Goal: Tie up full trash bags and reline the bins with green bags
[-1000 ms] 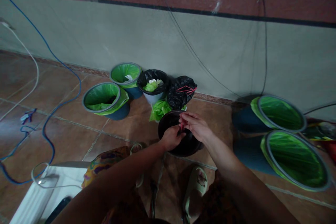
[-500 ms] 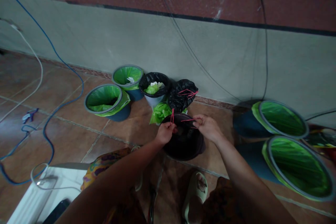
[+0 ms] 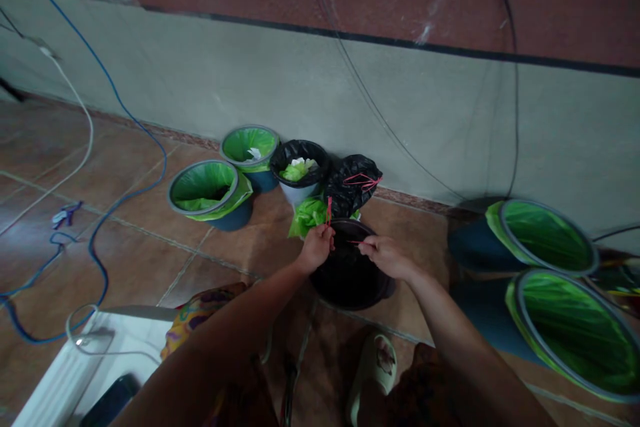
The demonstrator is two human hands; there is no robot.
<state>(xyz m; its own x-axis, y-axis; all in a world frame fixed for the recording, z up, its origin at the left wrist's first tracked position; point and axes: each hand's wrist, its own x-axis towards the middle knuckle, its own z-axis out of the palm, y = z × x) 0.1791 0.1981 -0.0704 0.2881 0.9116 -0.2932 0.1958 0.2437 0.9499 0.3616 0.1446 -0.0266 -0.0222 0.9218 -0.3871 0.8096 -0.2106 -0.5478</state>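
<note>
My left hand (image 3: 319, 247) is closed on a pink string (image 3: 329, 208), part of which sticks up above the fingers. My right hand (image 3: 384, 253) pinches a thin pink strand (image 3: 354, 242) that stretches toward the left hand. Both hands are over a dark bin (image 3: 350, 283) on the floor, whose inside is too dark to make out. Just behind it lies a black plastic bag (image 3: 351, 197) with a pink string (image 3: 363, 181) on it. Beside that bag is a crumpled green bag (image 3: 306, 215).
A black-lined bin (image 3: 300, 192) and two green-lined bins (image 3: 227, 217) (image 3: 263, 180) stand along the wall at left. Two more green-lined bins (image 3: 475, 240) (image 3: 493, 310) are at right. A blue cable (image 3: 133, 195) crosses the floor. A phone (image 3: 111, 400) lies on a white surface (image 3: 55, 380).
My right hand has moved slightly down and toward the left hand, and the strand in it has shifted lower. The left hand stays closed on the string. The view has shifted slightly.
</note>
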